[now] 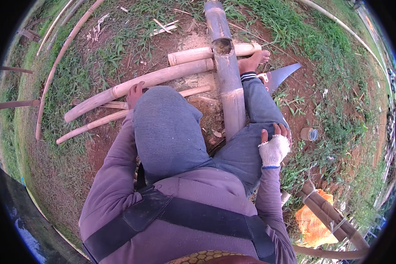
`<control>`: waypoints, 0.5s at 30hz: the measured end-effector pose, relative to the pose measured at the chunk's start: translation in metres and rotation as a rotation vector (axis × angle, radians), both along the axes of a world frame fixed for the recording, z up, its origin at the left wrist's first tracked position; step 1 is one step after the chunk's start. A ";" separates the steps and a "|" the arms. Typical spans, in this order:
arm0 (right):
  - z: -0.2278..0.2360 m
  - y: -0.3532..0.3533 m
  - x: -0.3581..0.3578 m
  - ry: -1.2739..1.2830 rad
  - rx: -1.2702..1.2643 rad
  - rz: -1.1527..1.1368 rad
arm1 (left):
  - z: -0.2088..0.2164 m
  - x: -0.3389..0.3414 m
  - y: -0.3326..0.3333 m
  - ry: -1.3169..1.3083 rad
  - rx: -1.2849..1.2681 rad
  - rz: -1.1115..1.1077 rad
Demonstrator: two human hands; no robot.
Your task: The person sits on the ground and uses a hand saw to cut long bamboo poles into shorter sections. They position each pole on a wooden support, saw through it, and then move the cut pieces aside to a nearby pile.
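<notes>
My left hand is at the near side of a thick, pale bamboo pole, its fingers curled onto it; my left knee hides part of the grip. My right hand, in a white fingerless glove, rests on my bent right leg with thumb and fingers apart, holding nothing. Between my legs runs a thicker grey bamboo pole, with an opening cut in its upper side. It lies across a short pale bamboo piece. A handsaw lies beside my bare right foot.
Thinner bamboo lengths lie near my left hand. A small jar stands on the ground right of my knee. Tied bamboo pieces and an orange sack sit at lower right. A long curved pole crosses the grass at left.
</notes>
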State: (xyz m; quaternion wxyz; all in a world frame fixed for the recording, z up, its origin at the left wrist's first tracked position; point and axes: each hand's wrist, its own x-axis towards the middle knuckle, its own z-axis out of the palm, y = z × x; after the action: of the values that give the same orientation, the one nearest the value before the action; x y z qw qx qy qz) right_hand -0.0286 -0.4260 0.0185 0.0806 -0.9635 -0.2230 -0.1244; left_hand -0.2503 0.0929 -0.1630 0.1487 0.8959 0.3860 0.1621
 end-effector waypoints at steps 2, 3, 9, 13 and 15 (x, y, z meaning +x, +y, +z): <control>-0.004 0.007 0.006 0.019 -0.086 -0.018 | -0.007 -0.021 0.002 0.166 0.060 0.071; -0.003 0.011 0.010 0.050 -0.121 -0.024 | -0.004 -0.024 0.000 0.249 0.085 0.096; 0.007 0.002 0.007 0.030 -0.103 -0.031 | 0.030 0.059 0.032 0.588 0.061 -0.095; -0.009 0.008 0.018 0.032 -0.095 0.095 | 0.014 0.034 0.061 0.825 -0.031 -0.078; -0.006 0.007 0.016 0.029 -0.118 0.063 | 0.034 0.048 0.057 0.821 -0.027 -0.135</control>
State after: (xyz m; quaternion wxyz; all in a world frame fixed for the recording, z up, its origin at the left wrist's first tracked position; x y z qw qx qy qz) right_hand -0.0128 -0.4190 0.0123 0.0307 -0.9607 -0.2590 -0.0947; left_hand -0.2019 0.1503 -0.1287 0.0046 0.9074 0.3557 -0.2240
